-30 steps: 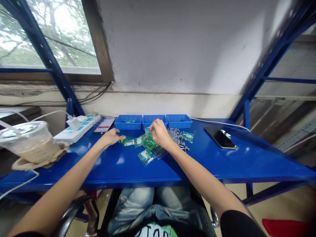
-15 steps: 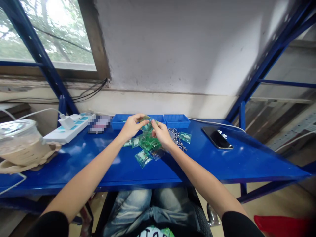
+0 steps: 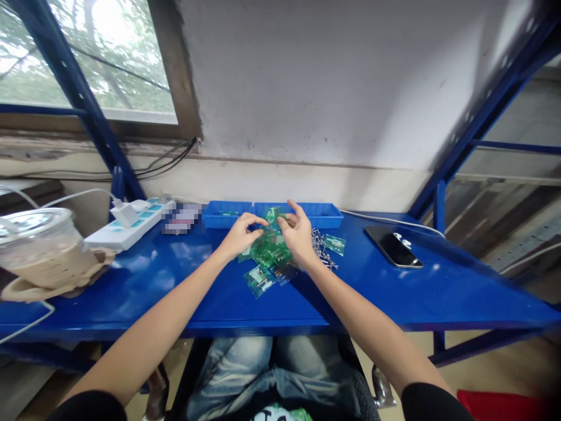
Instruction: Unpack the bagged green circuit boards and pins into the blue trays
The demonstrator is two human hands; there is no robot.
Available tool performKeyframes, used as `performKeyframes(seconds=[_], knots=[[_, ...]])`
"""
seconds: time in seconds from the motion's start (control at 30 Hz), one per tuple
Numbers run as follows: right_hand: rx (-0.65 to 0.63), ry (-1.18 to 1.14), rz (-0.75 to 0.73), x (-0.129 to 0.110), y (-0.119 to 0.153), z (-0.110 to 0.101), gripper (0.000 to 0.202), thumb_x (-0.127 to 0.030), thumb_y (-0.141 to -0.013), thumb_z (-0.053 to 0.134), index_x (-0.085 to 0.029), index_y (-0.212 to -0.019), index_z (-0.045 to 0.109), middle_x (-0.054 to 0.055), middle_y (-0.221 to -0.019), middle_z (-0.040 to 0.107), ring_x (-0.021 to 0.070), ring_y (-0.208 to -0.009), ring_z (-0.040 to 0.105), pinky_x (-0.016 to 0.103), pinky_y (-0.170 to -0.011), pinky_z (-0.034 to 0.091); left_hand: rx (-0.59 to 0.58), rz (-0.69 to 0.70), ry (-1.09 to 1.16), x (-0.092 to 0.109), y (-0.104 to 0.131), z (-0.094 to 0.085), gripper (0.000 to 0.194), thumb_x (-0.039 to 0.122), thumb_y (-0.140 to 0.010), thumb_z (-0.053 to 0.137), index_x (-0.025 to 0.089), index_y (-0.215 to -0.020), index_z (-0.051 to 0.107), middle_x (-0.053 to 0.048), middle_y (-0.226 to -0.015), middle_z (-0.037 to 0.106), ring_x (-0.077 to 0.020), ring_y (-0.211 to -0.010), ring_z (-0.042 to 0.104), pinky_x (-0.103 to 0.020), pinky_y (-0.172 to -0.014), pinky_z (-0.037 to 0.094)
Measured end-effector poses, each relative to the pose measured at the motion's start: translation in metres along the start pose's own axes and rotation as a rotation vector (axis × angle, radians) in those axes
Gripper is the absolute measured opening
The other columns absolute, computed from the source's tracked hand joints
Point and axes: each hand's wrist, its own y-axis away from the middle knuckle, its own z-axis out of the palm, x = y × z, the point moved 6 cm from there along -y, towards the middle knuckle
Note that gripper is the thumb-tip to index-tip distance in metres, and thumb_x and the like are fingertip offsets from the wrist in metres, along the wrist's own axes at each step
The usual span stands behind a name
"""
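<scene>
Your right hand (image 3: pixel 300 235) pinches a green packet (image 3: pixel 272 214) pointing left, long axis unclear. Left hand (image 3: pixel 240 237) just beside it; can't tell if gripping.

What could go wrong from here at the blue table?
The green packet at the fingertips of the left hand and right hand could drop onto the similar packets below and get mixed in. The right wrist might scatter the loose metal pieces lying beside it. If knocked, the drink cup could spill toward the nearby power strip.
</scene>
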Motion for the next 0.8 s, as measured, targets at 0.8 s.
performKeyframes(seconds=[0.8], knots=[[-0.116,0.207,-0.070,0.000,-0.004,0.000,0.025,-0.034,-0.081,0.051,-0.019,-0.090,0.069,0.002,-0.074,0.063,0.0146,-0.065,0.052,0.028,-0.064,0.042,0.088,0.177,-0.184,0.024,0.015,0.013,0.021,0.032,-0.082,0.055,0.020,-0.097,0.064,-0.008,-0.102,0.060,-0.0216,-0.100,0.054,-0.039,-0.088,0.044]])
